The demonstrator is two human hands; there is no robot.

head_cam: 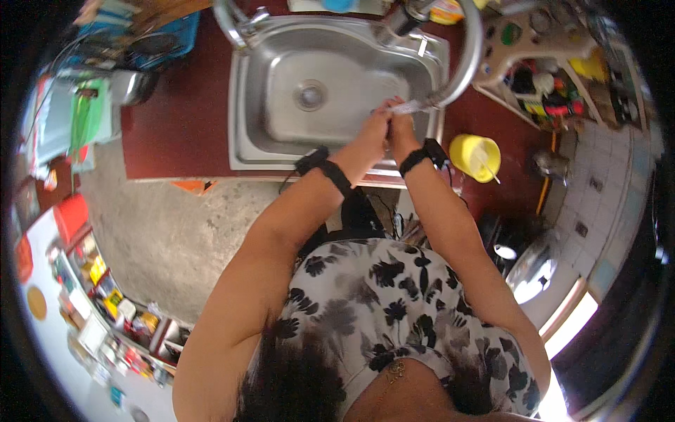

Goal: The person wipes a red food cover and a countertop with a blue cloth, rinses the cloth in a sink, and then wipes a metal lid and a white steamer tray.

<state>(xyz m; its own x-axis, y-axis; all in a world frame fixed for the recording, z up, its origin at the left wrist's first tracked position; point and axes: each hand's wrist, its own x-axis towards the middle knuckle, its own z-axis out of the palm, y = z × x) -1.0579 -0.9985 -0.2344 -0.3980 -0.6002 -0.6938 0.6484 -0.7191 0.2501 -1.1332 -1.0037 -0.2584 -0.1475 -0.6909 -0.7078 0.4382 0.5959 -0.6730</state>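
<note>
My left hand and my right hand are pressed together over the near right part of a stainless steel sink. A stream of water runs onto their fingers from the curved metal faucet on the right. The fingers overlap and blur, so I cannot see whether anything lies between the palms. Both wrists wear black straps with small dark devices. The sink's drain shows to the left of my hands.
A yellow plastic container with a pale handle inside stands right of the sink on the dark red countertop. A second metal spout rises at the sink's far left. A beige rack of kitchen items is at the far right.
</note>
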